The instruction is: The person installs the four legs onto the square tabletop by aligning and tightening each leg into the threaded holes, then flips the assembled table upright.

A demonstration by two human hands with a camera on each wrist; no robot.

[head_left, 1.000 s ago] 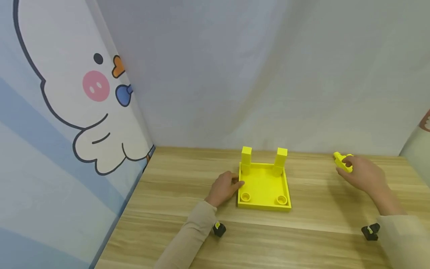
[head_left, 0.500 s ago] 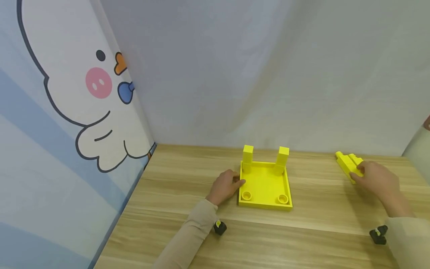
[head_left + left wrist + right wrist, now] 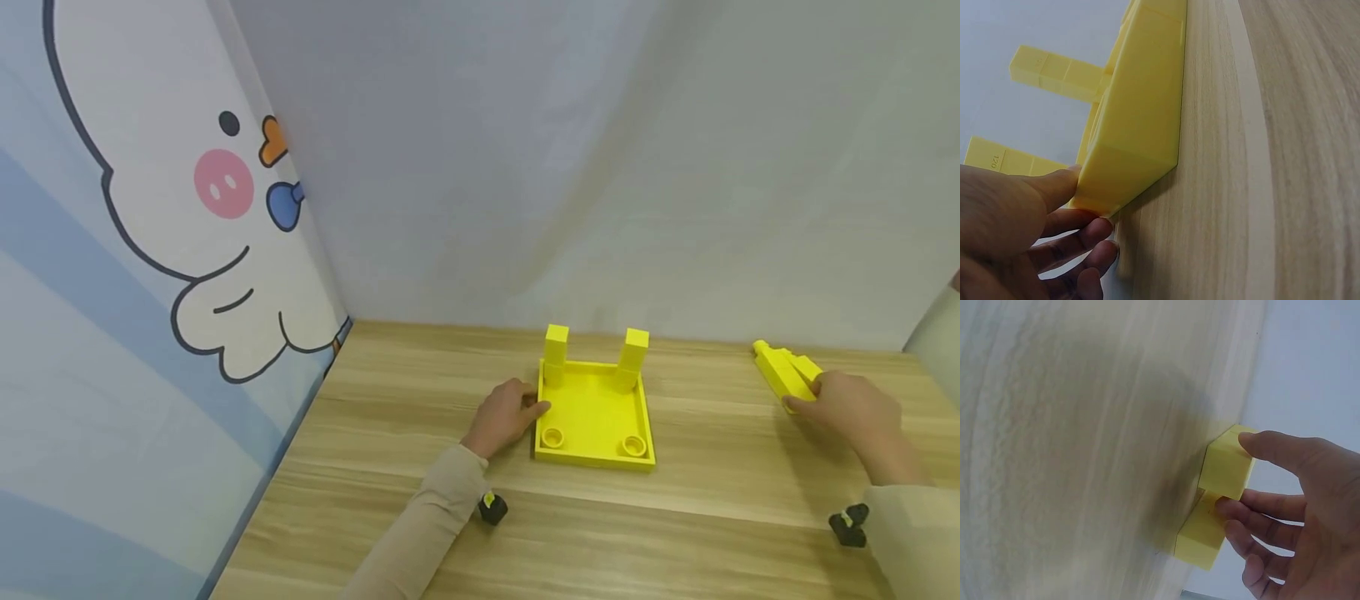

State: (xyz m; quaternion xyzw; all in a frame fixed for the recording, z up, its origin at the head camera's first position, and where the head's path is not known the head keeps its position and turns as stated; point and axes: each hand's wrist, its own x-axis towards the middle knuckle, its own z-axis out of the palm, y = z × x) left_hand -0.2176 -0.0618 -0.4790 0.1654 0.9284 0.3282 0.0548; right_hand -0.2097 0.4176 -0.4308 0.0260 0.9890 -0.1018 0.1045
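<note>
A shallow yellow square tray (image 3: 592, 412) lies on the table. Two upright square posts (image 3: 556, 346) rise from its back corners, and round sockets (image 3: 552, 437) sit at its front corners. My left hand (image 3: 504, 418) holds the tray's left side, thumb over the rim and fingers against the outer wall in the left wrist view. Over at the right, two loose yellow posts lie side by side. My right hand (image 3: 858, 410) pinches the near end of the left post (image 3: 1229, 462) between thumb and forefinger. Its other fingers lie by the second post (image 3: 1197, 534).
The wood-grain table (image 3: 600, 533) ends at a pale grey curtain (image 3: 480, 183) behind. On the left stands a panel with a cartoon figure (image 3: 165, 167). Small black devices (image 3: 492, 508) show at both wrists.
My right hand has slid from the far part of the loose posts to their near ends, uncovering them. The second post has shifted slightly. My left hand stays at the tray.
</note>
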